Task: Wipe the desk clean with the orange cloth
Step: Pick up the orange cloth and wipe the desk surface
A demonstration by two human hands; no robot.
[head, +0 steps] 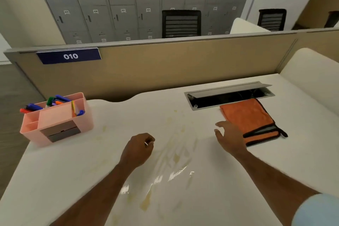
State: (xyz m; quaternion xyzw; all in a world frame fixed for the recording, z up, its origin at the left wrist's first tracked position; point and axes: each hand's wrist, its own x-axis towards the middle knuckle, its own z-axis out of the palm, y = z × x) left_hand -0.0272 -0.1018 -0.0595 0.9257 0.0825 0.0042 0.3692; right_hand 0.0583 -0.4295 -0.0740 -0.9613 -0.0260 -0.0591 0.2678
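The folded orange cloth (251, 117) with black trim lies on the white desk (91, 161) at the right, just in front of the cable slot. My right hand (230, 138) hovers at the cloth's left edge, fingers spread, holding nothing. My left hand (140, 149) is curled into a loose fist over the desk's middle, with a small white speck showing at the fingers. Yellowish smears and wet streaks (174, 154) spread across the desk between and below both hands.
A pink organiser (60, 123) full of coloured markers stands at the desk's left. An open grey cable slot (229, 95) sits at the back right. A tan partition (165, 64) closes the far edge, and a white divider (311, 79) the right.
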